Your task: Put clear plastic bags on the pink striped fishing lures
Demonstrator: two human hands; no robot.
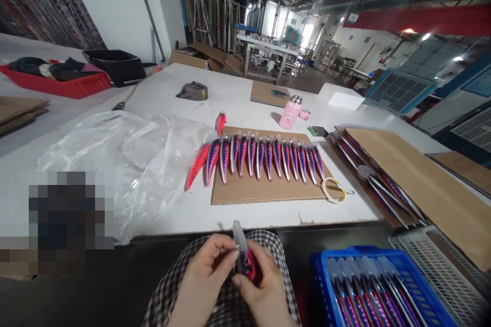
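Note:
My left hand (205, 276) and my right hand (261, 291) are held together over my checked lap cloth (226, 301). Between them is a red-and-dark fishing lure (244, 260) with a clear plastic lip (238, 237) pointing up; my left fingers pinch near the lip, and my right fingers wrap the body. Much of the lure is hidden by my fingers. Ahead on the white table (238, 97), a row of several purple, red and silver lures (261, 158) lies on a cardboard sheet (261, 193), out of reach of neither hand's contact.
A blue crate (356, 254) of lures sits at lower right beside a white plastic crate (441, 271). More lures lie under a cardboard sheet (422, 179) at right. A clear plastic bag (134, 173), a pink bottle (290, 112) and a grey cloth cap (193, 91) lie on the table.

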